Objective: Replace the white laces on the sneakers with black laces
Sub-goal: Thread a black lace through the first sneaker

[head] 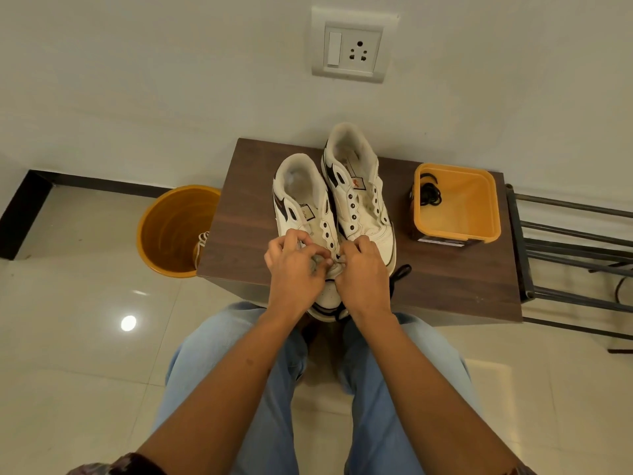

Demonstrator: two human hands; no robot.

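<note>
Two white sneakers with dark trim stand side by side on a small dark wooden table point(239, 234), toes toward me, all eyelets bare. My left hand point(294, 265) and my right hand point(359, 272) both pinch the lower eyelet area of the left sneaker point(301, 204) near its toe. A black lace point(399, 275) runs out from under my right hand across the table and under the toe. The right sneaker point(356, 190) stands untouched behind. What my fingertips pinch is hidden. Another black lace point(430, 193) lies coiled in a yellow square tub point(459, 231).
An orange bucket point(168, 231) stands on the floor left of the table, with a white lace point(201, 248) hanging over its rim. A metal rack point(575, 255) stands to the right. My legs in blue jeans are below the table edge. A wall socket is above.
</note>
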